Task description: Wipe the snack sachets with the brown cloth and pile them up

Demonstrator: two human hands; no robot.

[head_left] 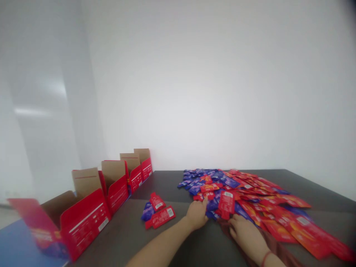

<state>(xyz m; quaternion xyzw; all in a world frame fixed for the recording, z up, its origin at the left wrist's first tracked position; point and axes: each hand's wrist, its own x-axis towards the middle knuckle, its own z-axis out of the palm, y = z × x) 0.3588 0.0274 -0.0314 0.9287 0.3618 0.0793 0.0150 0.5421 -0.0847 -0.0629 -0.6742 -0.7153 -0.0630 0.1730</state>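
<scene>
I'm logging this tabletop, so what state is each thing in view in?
Red cartons: open, in a row
Sachet pile: heaped, overlapping
Three separate sachets: lying flat, clustered
Left hand: at the pile's edge, index finger extended
Right hand: at the pile's near edge, fingers bent
Red wristband: on the right wrist

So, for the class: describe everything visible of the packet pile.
The packet pile is loosely spread, its flat pieces overlapping, apparently glossy film: purple mainly at left, red and orange mainly at right, with white print and some barcodes. It lies on the dark table. The left hand and right hand are at its near edge; their grip is unclear.
</scene>
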